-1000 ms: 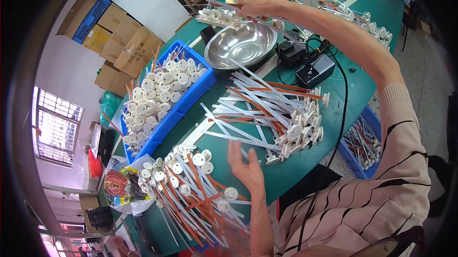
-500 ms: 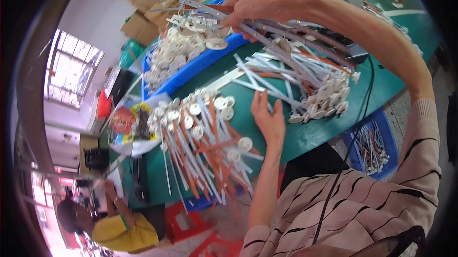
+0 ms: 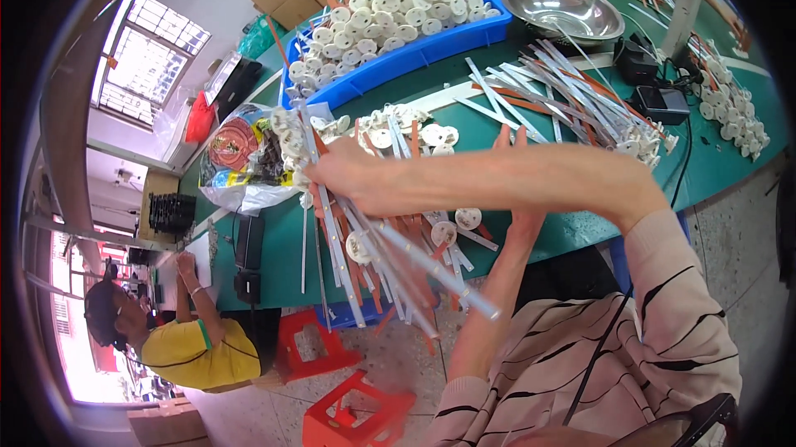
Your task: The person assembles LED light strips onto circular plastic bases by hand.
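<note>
While one bare arm reaches in from the right and crosses to the left, its right grip (image 3: 338, 175) is closed around a bundle of strips (image 3: 410, 252), silver and orange, with white round discs at one end. The held bundle is tilted above the left part of a green worktop (image 3: 580, 229): its discs are at the upper left, just beside a clear plastic bag (image 3: 240, 148) with colourful packaging, and its bare strip ends fan toward the lower right, over the front edge. Behind and below it lies a loose pile of similar strips; whether the two touch cannot be told.

The left grip (image 3: 504, 139) is mostly hidden behind the right forearm. Only fingertips show above it, so whether it is clenched, released or holding something cannot be told. It is near a second pile of strips (image 3: 572, 99), whose discs face right.

Farther back, a blue tray (image 3: 431, 51) is heaped with white discs, and a shiny metal bowl (image 3: 572, 12) is to its right. Black power adapters (image 3: 659, 104) rest beyond the second pile. At the lower left, a person in a yellow shirt (image 3: 199, 356) is near red stools (image 3: 319, 352).
</note>
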`<move>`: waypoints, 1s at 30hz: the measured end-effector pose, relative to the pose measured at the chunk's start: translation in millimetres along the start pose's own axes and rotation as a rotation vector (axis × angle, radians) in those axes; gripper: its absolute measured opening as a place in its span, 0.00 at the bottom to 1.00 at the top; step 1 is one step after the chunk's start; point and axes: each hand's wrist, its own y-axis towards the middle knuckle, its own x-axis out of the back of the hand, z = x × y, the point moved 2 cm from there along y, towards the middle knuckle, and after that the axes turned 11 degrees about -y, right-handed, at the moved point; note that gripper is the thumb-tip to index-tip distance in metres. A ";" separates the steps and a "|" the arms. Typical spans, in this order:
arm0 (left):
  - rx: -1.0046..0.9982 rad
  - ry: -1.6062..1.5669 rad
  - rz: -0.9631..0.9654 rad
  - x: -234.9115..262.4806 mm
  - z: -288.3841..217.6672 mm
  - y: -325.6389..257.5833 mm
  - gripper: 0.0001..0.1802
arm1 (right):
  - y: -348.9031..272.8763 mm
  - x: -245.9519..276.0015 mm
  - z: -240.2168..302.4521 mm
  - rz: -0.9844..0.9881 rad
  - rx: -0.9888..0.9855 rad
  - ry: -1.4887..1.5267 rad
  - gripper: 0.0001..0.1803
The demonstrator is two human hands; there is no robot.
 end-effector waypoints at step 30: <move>-0.189 0.813 0.161 6.9 11.1 9.8 0.27 | -11.9 85.7 -26.0 0.010 0.747 -1.428 0.08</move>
